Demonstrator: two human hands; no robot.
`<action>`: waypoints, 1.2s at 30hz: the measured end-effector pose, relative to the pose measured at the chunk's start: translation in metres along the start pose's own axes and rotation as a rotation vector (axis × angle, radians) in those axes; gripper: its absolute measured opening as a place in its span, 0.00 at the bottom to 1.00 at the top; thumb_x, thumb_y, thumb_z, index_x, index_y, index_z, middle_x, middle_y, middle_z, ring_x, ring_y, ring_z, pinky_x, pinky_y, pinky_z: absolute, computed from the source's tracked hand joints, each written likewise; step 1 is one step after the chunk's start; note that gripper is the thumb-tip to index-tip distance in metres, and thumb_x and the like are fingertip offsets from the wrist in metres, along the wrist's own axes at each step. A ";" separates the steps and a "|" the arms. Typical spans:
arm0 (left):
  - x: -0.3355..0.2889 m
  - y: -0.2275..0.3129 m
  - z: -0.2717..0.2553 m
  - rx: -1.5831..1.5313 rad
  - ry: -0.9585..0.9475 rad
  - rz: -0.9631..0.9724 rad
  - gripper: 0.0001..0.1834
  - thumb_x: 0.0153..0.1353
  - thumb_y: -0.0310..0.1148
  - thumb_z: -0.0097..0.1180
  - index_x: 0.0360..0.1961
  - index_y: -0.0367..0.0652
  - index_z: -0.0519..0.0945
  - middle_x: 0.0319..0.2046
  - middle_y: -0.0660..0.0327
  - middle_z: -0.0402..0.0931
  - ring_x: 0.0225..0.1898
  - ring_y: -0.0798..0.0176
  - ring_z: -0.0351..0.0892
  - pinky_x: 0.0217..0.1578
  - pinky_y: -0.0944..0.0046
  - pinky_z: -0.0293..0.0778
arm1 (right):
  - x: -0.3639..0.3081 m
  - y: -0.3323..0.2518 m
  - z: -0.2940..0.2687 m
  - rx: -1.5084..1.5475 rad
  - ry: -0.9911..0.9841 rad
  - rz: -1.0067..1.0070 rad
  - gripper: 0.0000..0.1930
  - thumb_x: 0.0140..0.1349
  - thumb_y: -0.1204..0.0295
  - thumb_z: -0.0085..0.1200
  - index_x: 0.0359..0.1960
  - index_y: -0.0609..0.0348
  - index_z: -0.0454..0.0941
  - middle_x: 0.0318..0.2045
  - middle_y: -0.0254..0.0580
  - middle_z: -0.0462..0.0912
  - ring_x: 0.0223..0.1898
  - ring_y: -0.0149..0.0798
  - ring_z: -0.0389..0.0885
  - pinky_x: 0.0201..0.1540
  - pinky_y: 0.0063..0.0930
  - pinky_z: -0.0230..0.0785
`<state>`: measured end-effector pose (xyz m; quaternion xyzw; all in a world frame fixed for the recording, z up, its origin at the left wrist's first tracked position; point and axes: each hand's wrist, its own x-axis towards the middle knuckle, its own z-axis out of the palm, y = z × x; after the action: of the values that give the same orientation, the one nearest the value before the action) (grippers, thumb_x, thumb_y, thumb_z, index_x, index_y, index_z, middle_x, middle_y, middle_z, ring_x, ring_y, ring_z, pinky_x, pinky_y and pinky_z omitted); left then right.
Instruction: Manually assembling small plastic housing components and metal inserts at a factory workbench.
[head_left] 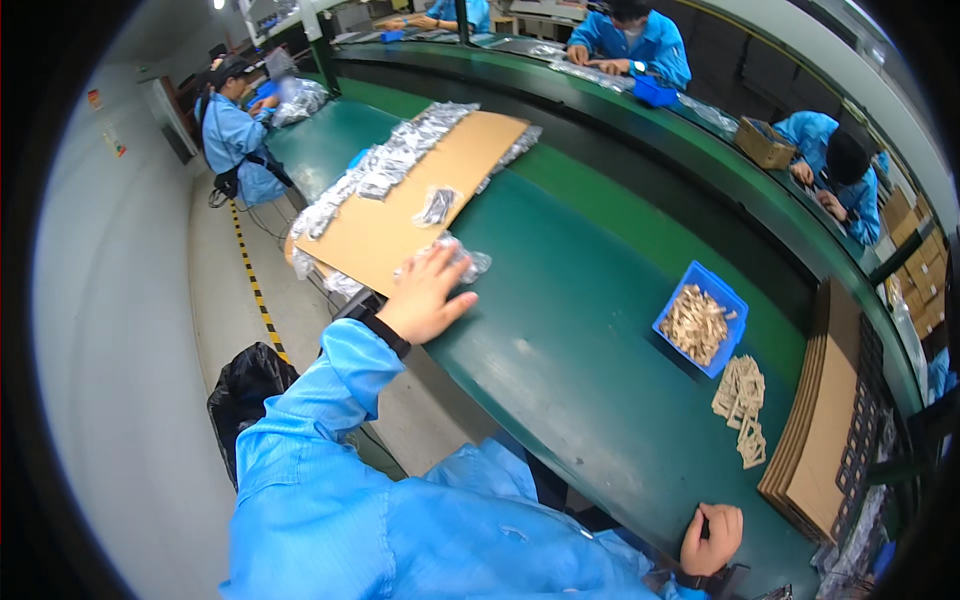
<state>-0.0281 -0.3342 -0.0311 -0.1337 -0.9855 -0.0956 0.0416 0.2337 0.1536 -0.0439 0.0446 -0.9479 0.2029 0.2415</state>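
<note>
My left hand (430, 295), its fingers spread, reaches over the near edge of a flat cardboard sheet (375, 245). A small clear plastic bag (477, 264) lies at its fingertips; whether they touch it is hard to tell. Another bag with dark contents (437, 205) rests on the sheet, and a row of similar bags (420, 135) covers its far side. My right hand (712, 540) is by the near edge of the green table (570, 330), fingers curled. What is inside those fingers, if anything, is hidden.
To the right stand a blue bin (736, 300) of small tan pieces, a pile of tan frame-shaped parts (741, 400) and upright cardboard sheets (815, 400). A black bag (245, 395) sits on the floor at left. Co-workers in blue (235, 130) sit along the tables.
</note>
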 end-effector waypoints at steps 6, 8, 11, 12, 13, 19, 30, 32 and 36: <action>0.007 0.098 0.030 -0.100 -0.099 0.360 0.41 0.68 0.52 0.53 0.75 0.46 0.56 0.76 0.48 0.48 0.78 0.45 0.44 0.71 0.32 0.44 | -0.001 -0.003 -0.002 -0.019 0.013 0.041 0.07 0.49 0.84 0.60 0.32 0.63 0.81 0.29 0.47 0.79 0.31 0.51 0.76 0.36 0.40 0.68; -0.001 0.118 0.033 -0.131 -0.133 0.437 0.41 0.68 0.52 0.54 0.76 0.46 0.55 0.77 0.47 0.47 0.78 0.45 0.43 0.71 0.32 0.43 | 0.005 -0.010 -0.004 -0.013 -0.003 0.038 0.07 0.50 0.84 0.60 0.32 0.63 0.81 0.29 0.48 0.80 0.31 0.51 0.77 0.35 0.40 0.69; -0.007 0.147 0.023 -0.321 -0.146 0.618 0.40 0.65 0.48 0.59 0.73 0.45 0.61 0.74 0.47 0.54 0.76 0.42 0.50 0.71 0.36 0.48 | 0.022 -0.027 -0.010 0.089 -0.001 -0.008 0.09 0.48 0.84 0.63 0.32 0.63 0.82 0.32 0.48 0.82 0.32 0.51 0.80 0.36 0.38 0.73; -0.008 0.148 0.016 -0.379 -0.038 0.586 0.38 0.62 0.44 0.63 0.70 0.44 0.66 0.71 0.47 0.59 0.72 0.42 0.57 0.69 0.39 0.53 | 0.031 -0.038 -0.014 0.109 0.000 -0.023 0.09 0.48 0.84 0.64 0.32 0.63 0.82 0.32 0.47 0.83 0.32 0.51 0.81 0.36 0.38 0.73; -0.009 0.147 0.009 -0.432 0.070 0.551 0.36 0.59 0.41 0.66 0.67 0.43 0.70 0.68 0.48 0.65 0.68 0.42 0.63 0.67 0.43 0.59 | 0.041 -0.051 -0.016 0.133 0.006 -0.038 0.10 0.47 0.84 0.64 0.33 0.63 0.83 0.32 0.47 0.83 0.33 0.50 0.81 0.36 0.37 0.73; -0.036 0.139 0.014 -0.498 -0.011 0.478 0.27 0.49 0.37 0.73 0.54 0.49 0.83 0.42 0.59 0.74 0.44 0.54 0.75 0.45 0.57 0.75 | 0.096 -0.074 0.020 0.214 -0.156 -0.152 0.16 0.49 0.79 0.67 0.42 0.56 0.85 0.42 0.42 0.82 0.42 0.49 0.81 0.41 0.38 0.76; -0.029 0.165 0.040 -0.365 0.185 0.629 0.13 0.53 0.30 0.68 0.42 0.51 0.88 0.29 0.65 0.75 0.33 0.59 0.77 0.33 0.61 0.76 | 0.122 -0.055 0.093 0.198 -0.200 -0.313 0.11 0.50 0.81 0.64 0.35 0.55 0.84 0.31 0.39 0.79 0.35 0.47 0.79 0.37 0.38 0.73; -0.019 0.166 0.038 -0.350 0.183 0.651 0.13 0.53 0.28 0.68 0.41 0.51 0.88 0.29 0.64 0.75 0.32 0.58 0.77 0.33 0.61 0.76 | 0.126 -0.055 0.089 0.200 -0.124 -0.274 0.08 0.51 0.81 0.61 0.32 0.55 0.81 0.32 0.39 0.78 0.37 0.46 0.77 0.37 0.38 0.72; 0.001 0.156 0.019 -0.632 0.190 0.610 0.09 0.58 0.26 0.66 0.40 0.44 0.87 0.30 0.61 0.78 0.32 0.60 0.77 0.34 0.63 0.75 | 0.132 -0.043 0.060 0.256 -0.025 -0.121 0.08 0.50 0.83 0.61 0.31 0.58 0.80 0.35 0.47 0.79 0.40 0.52 0.77 0.44 0.40 0.69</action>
<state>0.0126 -0.1824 -0.0221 -0.4151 -0.8152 -0.3872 0.1152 0.0994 0.0914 -0.0134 0.1347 -0.9128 0.3066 0.2338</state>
